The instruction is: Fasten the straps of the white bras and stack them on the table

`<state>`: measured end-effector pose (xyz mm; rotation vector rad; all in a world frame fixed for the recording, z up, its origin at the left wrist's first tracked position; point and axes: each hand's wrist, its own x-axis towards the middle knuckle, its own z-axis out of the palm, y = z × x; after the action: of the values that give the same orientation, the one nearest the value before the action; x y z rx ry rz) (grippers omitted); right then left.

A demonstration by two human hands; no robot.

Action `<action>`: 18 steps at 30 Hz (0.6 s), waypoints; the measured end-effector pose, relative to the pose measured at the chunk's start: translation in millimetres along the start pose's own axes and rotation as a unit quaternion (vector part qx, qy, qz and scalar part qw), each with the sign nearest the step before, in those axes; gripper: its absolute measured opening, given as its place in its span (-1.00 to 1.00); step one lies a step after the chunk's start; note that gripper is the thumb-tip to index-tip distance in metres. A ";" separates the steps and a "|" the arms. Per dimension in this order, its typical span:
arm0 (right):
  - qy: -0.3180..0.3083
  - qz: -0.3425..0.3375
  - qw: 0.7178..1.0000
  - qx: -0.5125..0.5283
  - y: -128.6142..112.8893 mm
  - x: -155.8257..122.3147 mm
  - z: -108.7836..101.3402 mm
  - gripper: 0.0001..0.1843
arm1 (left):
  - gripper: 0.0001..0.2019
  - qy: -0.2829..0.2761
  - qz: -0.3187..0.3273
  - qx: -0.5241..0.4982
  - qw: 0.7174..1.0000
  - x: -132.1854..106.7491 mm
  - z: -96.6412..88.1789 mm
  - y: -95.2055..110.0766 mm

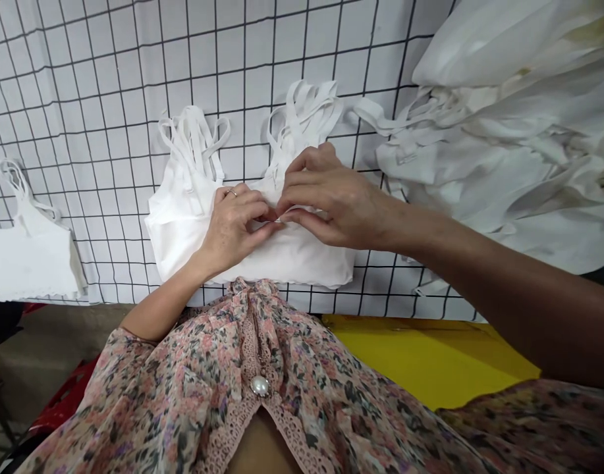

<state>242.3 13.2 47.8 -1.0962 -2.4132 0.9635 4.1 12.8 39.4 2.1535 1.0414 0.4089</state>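
A stack of white strappy tops (183,217) lies on a white table cover with a black grid (99,99), straps pointing away from me. My left hand (235,227), with a ring on one finger, pinches the fabric at the middle of the stack. My right hand (326,197) meets it from the right, fingers curled and pinching the same white fabric. Both hands touch at the fingertips over the top garment.
A heap of white garments (519,131) fills the right side of the table. One more white top (29,257) lies at the left edge. A yellow surface (430,355) sits below the table's near edge. My floral blouse (232,395) covers the foreground.
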 end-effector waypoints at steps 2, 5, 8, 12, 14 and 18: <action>0.016 0.028 0.999 0.005 -3.4 -0.6 1.0 -0.67 | -0.77 0.007 -0.011 -0.019 1.000 0.5 -2.4 0.6; 0.029 0.071 0.997 0.008 -7.3 -0.9 1.3 -0.66 | -0.84 0.010 -0.028 -0.040 0.999 1.2 -5.9 0.8; 0.052 0.043 0.998 0.011 -8.2 2.3 7.4 -0.68 | -0.79 0.002 -0.031 -0.036 0.999 2.3 -6.5 -1.4; 0.099 -0.011 0.995 0.008 -6.7 10.1 18.4 -0.71 | -0.68 -0.003 -0.038 -0.022 0.999 4.1 -4.5 -4.5; 0.088 -0.016 0.996 0.017 -4.1 12.6 16.5 -0.73 | -0.68 -0.006 -0.048 -0.011 0.999 4.6 -4.6 -4.3; 0.020 0.000 0.999 0.050 11.2 19.1 -7.5 -0.72 | -0.78 -0.042 -0.064 -0.012 0.997 5.8 -7.7 -3.5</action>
<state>239.9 36.4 45.7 -1.0711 -2.3061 1.0400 1.6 22.3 42.2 2.0503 1.1147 0.2674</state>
